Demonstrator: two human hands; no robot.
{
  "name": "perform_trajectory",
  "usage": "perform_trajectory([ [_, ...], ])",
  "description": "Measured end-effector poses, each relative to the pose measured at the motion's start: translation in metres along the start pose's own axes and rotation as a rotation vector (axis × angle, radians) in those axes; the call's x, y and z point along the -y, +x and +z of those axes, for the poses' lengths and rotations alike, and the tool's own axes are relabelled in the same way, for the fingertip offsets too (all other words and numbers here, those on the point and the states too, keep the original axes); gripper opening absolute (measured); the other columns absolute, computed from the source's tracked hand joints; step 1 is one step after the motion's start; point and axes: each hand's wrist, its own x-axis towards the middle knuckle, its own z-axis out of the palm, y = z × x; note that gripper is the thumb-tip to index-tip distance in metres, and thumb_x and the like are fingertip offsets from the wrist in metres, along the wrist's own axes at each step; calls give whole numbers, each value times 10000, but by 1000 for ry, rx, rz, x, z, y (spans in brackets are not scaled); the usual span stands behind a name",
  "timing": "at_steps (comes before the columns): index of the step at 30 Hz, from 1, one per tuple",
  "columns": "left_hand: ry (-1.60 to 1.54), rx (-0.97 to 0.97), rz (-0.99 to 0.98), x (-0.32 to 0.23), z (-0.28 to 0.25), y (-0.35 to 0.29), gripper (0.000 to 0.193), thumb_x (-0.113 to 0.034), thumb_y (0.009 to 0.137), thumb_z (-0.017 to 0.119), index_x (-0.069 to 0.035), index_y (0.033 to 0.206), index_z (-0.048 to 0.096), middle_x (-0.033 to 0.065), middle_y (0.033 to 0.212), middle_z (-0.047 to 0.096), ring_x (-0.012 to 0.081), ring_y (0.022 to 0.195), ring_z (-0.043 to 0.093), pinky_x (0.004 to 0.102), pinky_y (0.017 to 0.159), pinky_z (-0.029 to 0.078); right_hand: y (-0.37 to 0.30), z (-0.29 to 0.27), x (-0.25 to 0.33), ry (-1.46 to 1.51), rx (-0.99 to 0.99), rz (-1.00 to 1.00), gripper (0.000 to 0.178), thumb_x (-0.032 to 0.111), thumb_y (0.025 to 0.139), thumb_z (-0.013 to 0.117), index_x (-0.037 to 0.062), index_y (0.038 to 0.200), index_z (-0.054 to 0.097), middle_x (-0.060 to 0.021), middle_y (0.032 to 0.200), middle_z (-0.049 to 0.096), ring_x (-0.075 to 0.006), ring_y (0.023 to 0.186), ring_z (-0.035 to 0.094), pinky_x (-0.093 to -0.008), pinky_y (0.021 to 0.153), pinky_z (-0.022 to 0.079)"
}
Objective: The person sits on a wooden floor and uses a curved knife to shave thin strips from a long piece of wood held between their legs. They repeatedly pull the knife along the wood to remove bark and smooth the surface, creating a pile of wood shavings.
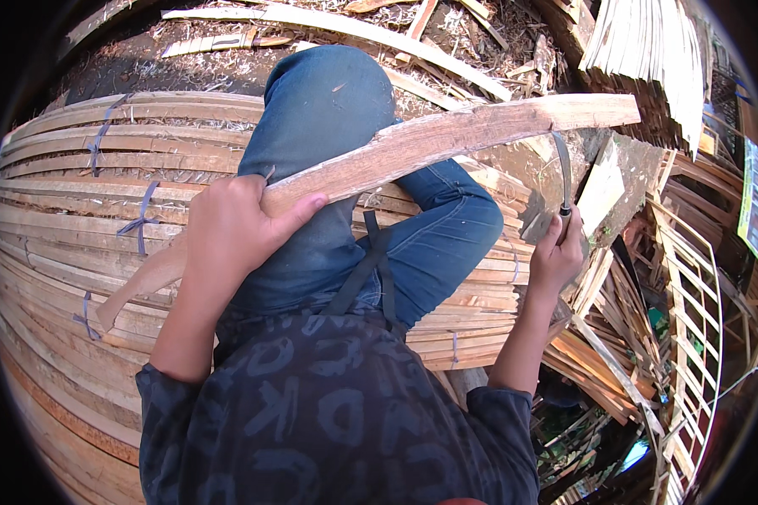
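Observation:
My left hand (236, 220) is closed around a long wooden plank (446, 139), which slants up to the right across my thigh. Its lower end shows behind my left forearm, over the bundled strips. In my right hand (557, 252) is a knife with a dark handle and a thin curved blade (563, 164). The blade points upward, its tip at the plank's lower edge near the far right end; whether it touches the wood I cannot tell. My fingers wrap round the handle and hide most of it.
Bundles of wooden strips (67, 219), tied with purple cords (143, 217), lie under and beside my legs. A sheathed knife (219, 42) rests among shavings at the far left. Stacked thin slats (644, 50) stand at far right, with a lattice wooden frame (691, 328) below them.

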Motion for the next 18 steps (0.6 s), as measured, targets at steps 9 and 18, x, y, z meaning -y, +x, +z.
perform_trajectory([
  [9,-37,13,-52,3,1,0,683,-580,692,699,60,550,504,217,489,475,340,469,514,415,479,393,-33,0,23,404,68,323,284,133,938,525,-41,1163,525,-150,840,640,-260,733,631,-337,677,490],
  [18,-27,-21,-8,4,3,0,714,-598,727,667,54,533,452,220,489,447,348,456,469,426,477,372,-10,3,68,371,74,-169,345,60,830,666,34,1161,572,-115,774,610,-209,596,605,-316,527,462],
])
